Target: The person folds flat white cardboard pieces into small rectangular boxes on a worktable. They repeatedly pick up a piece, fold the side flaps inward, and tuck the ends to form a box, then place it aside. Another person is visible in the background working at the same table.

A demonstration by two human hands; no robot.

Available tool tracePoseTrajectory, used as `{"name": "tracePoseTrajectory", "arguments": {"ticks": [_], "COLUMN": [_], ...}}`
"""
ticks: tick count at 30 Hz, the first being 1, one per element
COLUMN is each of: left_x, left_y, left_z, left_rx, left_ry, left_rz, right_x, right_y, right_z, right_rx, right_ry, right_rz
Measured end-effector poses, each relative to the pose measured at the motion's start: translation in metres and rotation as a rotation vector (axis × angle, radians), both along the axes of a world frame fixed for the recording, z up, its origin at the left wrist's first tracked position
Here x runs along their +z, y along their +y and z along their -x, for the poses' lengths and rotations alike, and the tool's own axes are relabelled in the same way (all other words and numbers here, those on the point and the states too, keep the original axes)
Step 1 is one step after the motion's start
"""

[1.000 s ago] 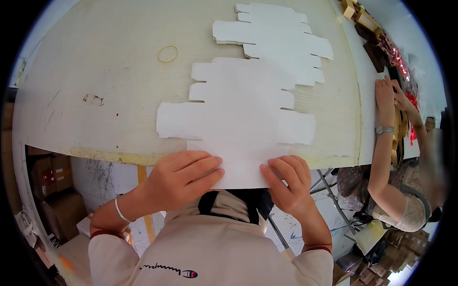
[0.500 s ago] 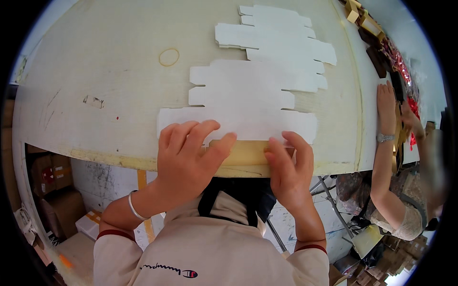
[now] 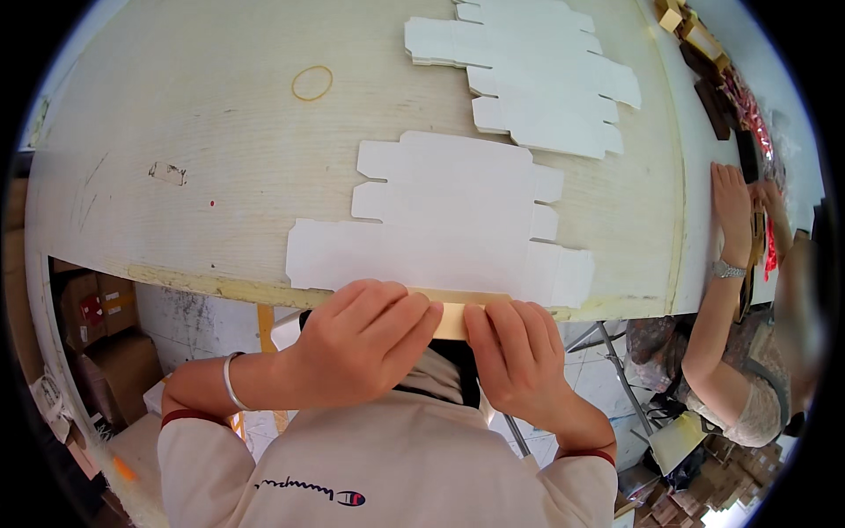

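A flat white box blank with slotted flaps lies on the table before me. Along its near side a gold-coloured strip shows at the table's edge, apparently part of the blank. My left hand is closed on the left part of this strip, fingers curled and thumb side toward the middle. On the right part my right hand grips likewise, its fingers bent together. A short stretch of gold shows between the hands. My fingers hide the strip's ends.
Beyond the blank lies a stack of similar white box blanks. A rubber band rests at the far left of the table. At right another person's hand works beside dark and gold box pieces. Cartons stand below left.
The blank has slid toward me, and its gold strip now reaches the table's edge. Both my hands have come nearer and closed on it. Blank and stack now lie farther apart.
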State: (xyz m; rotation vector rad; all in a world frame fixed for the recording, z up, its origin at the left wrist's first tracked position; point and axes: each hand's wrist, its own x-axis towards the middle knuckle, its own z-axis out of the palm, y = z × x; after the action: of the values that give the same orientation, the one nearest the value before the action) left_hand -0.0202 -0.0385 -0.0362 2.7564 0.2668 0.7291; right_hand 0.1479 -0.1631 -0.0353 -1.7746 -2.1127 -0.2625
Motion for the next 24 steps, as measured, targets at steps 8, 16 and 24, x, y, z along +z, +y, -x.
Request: {"name": "tracePoseTrajectory", "arguments": {"ticks": [8,16,24], "left_x": [0.001,0.011,0.043], "left_y": [0.002,-0.001,0.035], "left_z": [-0.008,-0.016,0.037], "left_rx": [0.114,0.288,0.212], "left_ry": [0.076,0.052,0.163], "left_rz": [0.125,-0.12,0.368], "right_x": [0.012,0.012,0.029], "right_y": [0.026,0.025,0.032], "right_z": [-0.019,0.01,0.046], "right_rx": [0.076,-0.097,0.128], "right_ry": [0.363,0.423,1.216], "right_rz": [0.294,0.237,0.369]}}
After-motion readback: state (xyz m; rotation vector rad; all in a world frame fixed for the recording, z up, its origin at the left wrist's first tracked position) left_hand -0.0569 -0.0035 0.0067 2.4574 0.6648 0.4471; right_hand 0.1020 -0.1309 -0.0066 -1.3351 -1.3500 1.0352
